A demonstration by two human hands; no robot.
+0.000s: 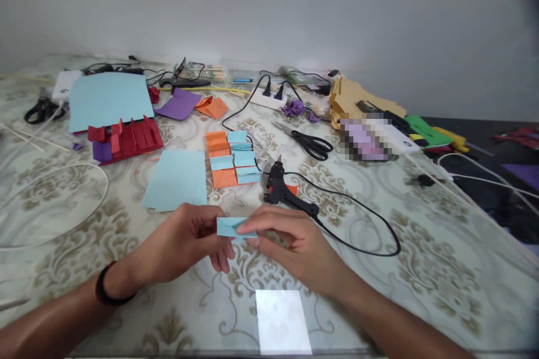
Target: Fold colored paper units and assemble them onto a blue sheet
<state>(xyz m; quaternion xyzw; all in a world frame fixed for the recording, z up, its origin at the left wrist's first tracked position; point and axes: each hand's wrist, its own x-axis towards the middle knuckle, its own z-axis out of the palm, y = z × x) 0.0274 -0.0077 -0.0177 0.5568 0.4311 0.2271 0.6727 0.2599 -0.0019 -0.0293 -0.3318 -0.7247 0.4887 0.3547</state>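
A small folded piece of light blue paper [227, 226] is held level above the table, between both hands. My left hand [189, 244] pinches its left end, with the lower fingers curled beneath. On the right end, my right hand [295, 238] grips it between thumb and fingers. Just beyond the hands lie light blue paper sheets [179, 179] and a block of folded orange and blue paper pieces [232, 160]. A black glue gun [280, 185] rests on its side past my right hand. Nearer the table edge is a white paper rectangle [283, 322].
Black-handled scissors [311, 144] lie behind the glue gun, whose cord [379, 219] loops right. Red folded paper [137, 137] and a large blue sheet [112, 101] sit at the left. A power strip [267, 99] and brown paper [357, 98] are at the back.
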